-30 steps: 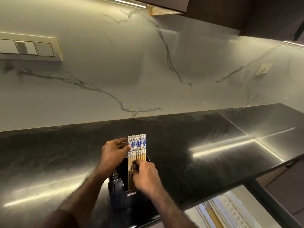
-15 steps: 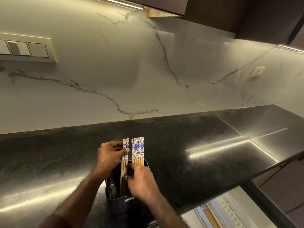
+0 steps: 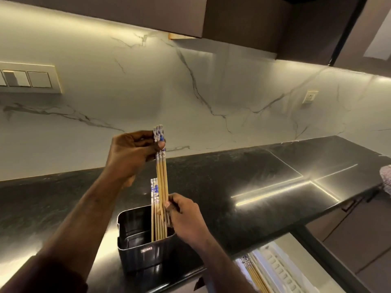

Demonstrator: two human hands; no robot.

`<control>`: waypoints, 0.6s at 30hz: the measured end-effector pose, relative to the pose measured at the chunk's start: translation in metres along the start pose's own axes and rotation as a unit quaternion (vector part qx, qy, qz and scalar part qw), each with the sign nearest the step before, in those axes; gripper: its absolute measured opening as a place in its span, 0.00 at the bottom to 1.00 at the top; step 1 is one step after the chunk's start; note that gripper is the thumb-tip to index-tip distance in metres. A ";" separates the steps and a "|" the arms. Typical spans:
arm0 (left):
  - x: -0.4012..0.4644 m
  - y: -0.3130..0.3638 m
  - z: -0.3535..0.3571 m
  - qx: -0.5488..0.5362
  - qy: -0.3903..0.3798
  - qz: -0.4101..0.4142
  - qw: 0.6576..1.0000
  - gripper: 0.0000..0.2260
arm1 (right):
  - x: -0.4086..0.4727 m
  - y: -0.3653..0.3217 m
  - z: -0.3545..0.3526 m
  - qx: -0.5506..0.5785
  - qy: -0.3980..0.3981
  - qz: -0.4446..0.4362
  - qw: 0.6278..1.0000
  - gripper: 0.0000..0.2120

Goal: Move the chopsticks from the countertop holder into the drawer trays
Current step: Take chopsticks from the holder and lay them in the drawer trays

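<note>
Both hands' fingers clamped on raised chopsticks (image 3: 161, 176) — left hand (image 3: 135, 153) high, right hand (image 3: 184, 218) low.

Marble backsplash (image 3: 211, 92) — switch panel (image 3: 27, 78) left, socket (image 3: 310, 96) right.

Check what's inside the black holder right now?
Inside the black holder: a few upright chopsticks at its right side, plus dark dividers. Its bottom is hidden. The left hand holds the lifted bunch.
</note>
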State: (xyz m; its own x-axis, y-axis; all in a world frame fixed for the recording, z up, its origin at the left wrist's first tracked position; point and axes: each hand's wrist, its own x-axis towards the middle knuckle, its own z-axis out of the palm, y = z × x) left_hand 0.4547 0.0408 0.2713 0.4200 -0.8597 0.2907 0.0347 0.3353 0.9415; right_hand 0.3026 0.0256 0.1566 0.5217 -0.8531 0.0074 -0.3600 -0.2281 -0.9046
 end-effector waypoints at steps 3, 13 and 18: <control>-0.014 0.011 0.027 -0.021 0.000 -0.001 1.000 0.10 | -0.025 0.005 -0.032 0.066 -0.017 0.017 0.998 0.09; -0.105 -0.015 0.174 0.000 -0.019 -0.032 0.999 0.09 | -0.166 0.066 -0.161 0.125 -0.003 0.074 0.989 0.07; -0.145 -0.047 0.261 -0.035 -0.044 -0.083 0.995 0.07 | -0.228 0.108 -0.236 0.099 0.042 0.124 0.986 0.06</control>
State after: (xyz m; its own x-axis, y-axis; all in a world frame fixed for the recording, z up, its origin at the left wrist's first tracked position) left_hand 0.1556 0.0490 0.2295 0.3222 -0.9349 0.1485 0.1622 0.2090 0.9644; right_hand -0.0382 0.0850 0.1575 0.3671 -0.9092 -0.1962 -0.3059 0.0812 -0.9486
